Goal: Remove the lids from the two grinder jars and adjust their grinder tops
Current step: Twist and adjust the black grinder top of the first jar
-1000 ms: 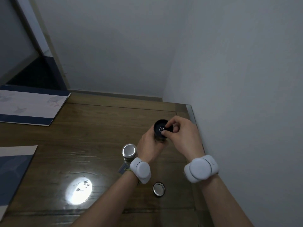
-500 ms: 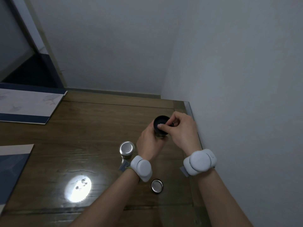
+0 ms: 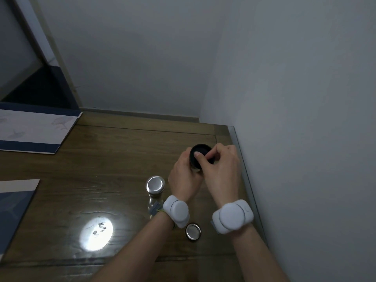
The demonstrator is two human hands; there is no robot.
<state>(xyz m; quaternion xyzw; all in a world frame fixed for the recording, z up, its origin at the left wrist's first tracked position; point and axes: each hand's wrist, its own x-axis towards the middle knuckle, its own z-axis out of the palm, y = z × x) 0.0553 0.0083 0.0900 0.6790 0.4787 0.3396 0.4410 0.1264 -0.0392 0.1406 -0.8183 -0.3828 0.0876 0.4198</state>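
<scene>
My left hand point(image 3: 184, 178) is wrapped around a grinder jar held above the wooden table point(image 3: 114, 163); only its black grinder top point(image 3: 200, 152) shows. My right hand point(image 3: 220, 167) has its thumb and fingertips inside that black top, pinching the knob at its centre. A second grinder jar point(image 3: 155, 190) with a silver lid stands on the table just left of my left wrist. A loose silver lid point(image 3: 192, 231) lies upside down on the table between my forearms.
A grey wall runs close along the table's right edge point(image 3: 242, 169). A white and blue board point(image 3: 34, 131) lies at the far left, a blue one point(image 3: 14, 208) at the near left. A bright light reflection point(image 3: 96, 234) sits on the tabletop.
My right thumb and fingers have shifted around the knob inside the black top, as in a twist. The view has drifted slightly; the jars and the loose lid stayed put.
</scene>
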